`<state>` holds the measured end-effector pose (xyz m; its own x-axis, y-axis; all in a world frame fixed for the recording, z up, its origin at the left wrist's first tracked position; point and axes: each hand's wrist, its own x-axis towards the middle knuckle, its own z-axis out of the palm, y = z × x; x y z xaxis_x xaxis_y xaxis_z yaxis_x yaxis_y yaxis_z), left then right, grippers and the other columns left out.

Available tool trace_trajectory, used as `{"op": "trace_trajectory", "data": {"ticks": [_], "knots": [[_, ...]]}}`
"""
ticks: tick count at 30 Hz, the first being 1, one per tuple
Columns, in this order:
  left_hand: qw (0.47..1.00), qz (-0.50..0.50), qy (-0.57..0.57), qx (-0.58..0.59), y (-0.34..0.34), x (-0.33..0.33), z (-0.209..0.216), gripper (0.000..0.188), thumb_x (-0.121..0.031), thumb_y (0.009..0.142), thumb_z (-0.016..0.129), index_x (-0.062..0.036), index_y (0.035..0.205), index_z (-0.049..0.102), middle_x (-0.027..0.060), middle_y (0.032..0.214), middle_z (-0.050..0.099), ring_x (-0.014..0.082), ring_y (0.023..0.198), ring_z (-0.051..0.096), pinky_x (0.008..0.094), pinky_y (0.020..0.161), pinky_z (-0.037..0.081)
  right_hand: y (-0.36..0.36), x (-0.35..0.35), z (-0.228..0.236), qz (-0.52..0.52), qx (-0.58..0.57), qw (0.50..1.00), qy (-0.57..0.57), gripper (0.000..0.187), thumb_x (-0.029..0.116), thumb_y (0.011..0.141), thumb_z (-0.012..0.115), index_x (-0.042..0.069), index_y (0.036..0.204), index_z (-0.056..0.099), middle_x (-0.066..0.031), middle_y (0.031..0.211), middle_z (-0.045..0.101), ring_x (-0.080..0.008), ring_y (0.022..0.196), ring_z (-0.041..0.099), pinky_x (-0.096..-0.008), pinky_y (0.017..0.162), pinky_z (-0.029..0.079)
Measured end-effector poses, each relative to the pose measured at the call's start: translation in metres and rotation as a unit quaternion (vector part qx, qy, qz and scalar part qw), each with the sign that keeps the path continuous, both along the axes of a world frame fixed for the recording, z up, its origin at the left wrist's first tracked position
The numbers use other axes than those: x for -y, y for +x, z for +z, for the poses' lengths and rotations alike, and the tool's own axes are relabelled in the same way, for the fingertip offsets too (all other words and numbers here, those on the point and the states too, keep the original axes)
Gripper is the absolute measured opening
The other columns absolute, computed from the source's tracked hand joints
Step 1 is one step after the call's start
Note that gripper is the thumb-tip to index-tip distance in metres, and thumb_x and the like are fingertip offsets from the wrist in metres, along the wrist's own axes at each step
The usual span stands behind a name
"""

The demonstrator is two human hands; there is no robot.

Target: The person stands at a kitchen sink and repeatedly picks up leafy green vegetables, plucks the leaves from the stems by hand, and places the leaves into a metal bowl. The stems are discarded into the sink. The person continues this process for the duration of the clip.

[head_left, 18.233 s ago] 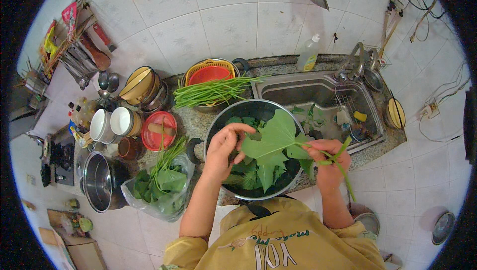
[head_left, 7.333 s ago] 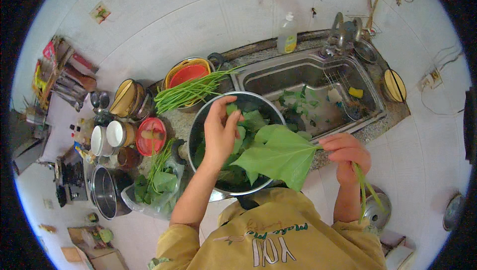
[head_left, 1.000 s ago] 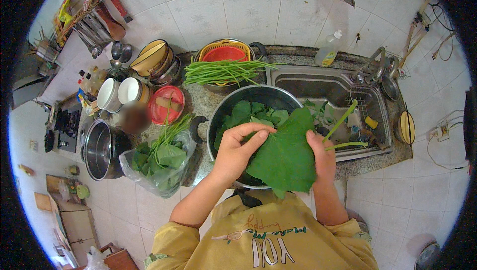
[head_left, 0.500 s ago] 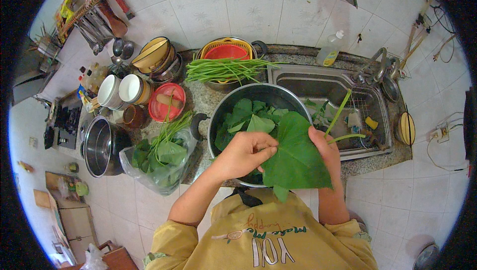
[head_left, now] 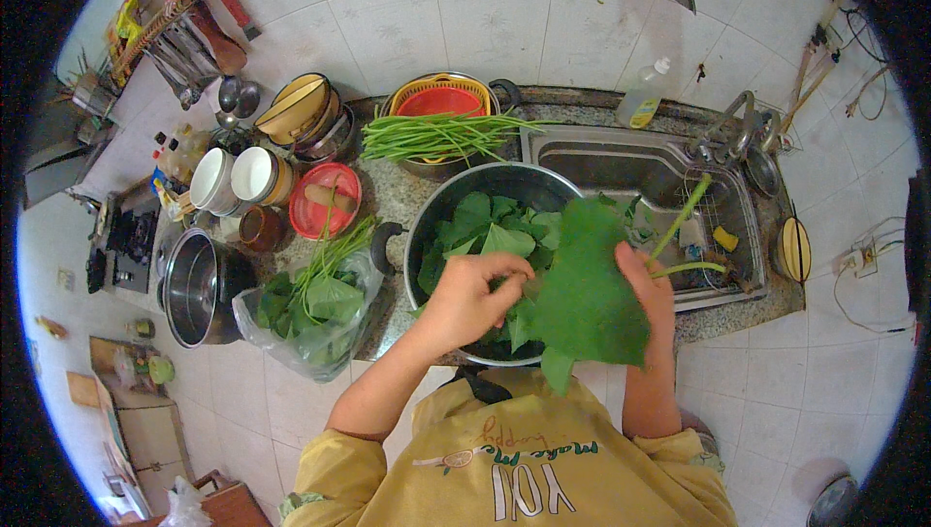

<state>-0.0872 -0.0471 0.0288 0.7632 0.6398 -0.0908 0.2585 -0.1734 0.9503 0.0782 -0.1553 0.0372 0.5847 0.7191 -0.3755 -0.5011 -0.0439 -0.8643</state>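
My right hand (head_left: 648,299) is closed on a large green leaf (head_left: 593,285), with thumb and fingers at its right edge. Two pale green stalks (head_left: 685,222) stick out past that hand to the right, over the sink. To the left of the leaf, my left hand (head_left: 480,294) is closed in a pinch; whatever lies between its fingertips is too small to make out. Both hands are above a big metal pot (head_left: 427,199) with a dark side handle. Loose green leaves (head_left: 485,222) fill much of the pot, partly hidden by my hands and the held leaf.
Behind the pot, long green stems (head_left: 441,134) lie across a yellow basket (head_left: 446,81). A steel sink (head_left: 601,144) is at right. Left are a plastic bag of greens (head_left: 325,328), a red plate (head_left: 308,217), white bowls (head_left: 254,173) and a dark pot (head_left: 199,285).
The large leaf and my right hand have shifted slightly right, and the leaf has tilted. My left fingertips, at the leaf's left part before, are now apart from it, drawn slightly left.
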Motion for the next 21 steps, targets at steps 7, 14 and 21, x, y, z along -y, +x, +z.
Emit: {"op": "trace_trajectory", "data": {"ticks": [7, 14, 21], "knots": [[0.962, 0.152, -0.174, 0.143, -0.006, -0.022, -0.013, 0.007, -0.010, 0.085, 0.048, -0.0056, 0.087, 0.054, 0.0010, 0.068, 0.053, 0.0065, 0.050, 0.045, 0.0181, 0.040, 0.035, 0.009, 0.002, -0.004, -0.065, 0.001, 0.994, 0.083, 0.020, 0.021, 0.078, 0.062, 0.005, 0.088, 0.058, -0.0030, 0.080, 0.060, -0.0115, 0.068, 0.057, -0.0245, 0.058, 0.047], [0.954, 0.193, -0.131, 0.186, -0.018, -0.042, -0.024, 0.017, -0.017, 0.088, 0.045, -0.0030, 0.088, 0.055, -0.0037, 0.056, 0.040, 0.0048, 0.045, 0.037, 0.0186, 0.038, 0.027, 0.004, -0.001, 0.000, -0.081, -0.002, 0.995, 0.055, 0.019, 0.021, 0.079, 0.061, 0.004, 0.086, 0.058, -0.0034, 0.078, 0.060, -0.0117, 0.067, 0.057, -0.0254, 0.058, 0.047], [0.987, 0.039, 0.033, 0.150, 0.016, -0.023, 0.009, 0.015, -0.014, 0.078, 0.059, -0.0016, 0.086, 0.063, 0.0002, 0.065, 0.057, 0.0056, 0.057, 0.050, 0.0201, 0.053, 0.039, -0.008, -0.012, -0.012, 0.041, 0.031, 0.998, 0.040, 0.024, 0.023, 0.084, 0.054, 0.001, 0.091, 0.058, -0.0012, 0.069, 0.057, -0.0090, 0.057, 0.053, -0.0218, 0.049, 0.042]]}}
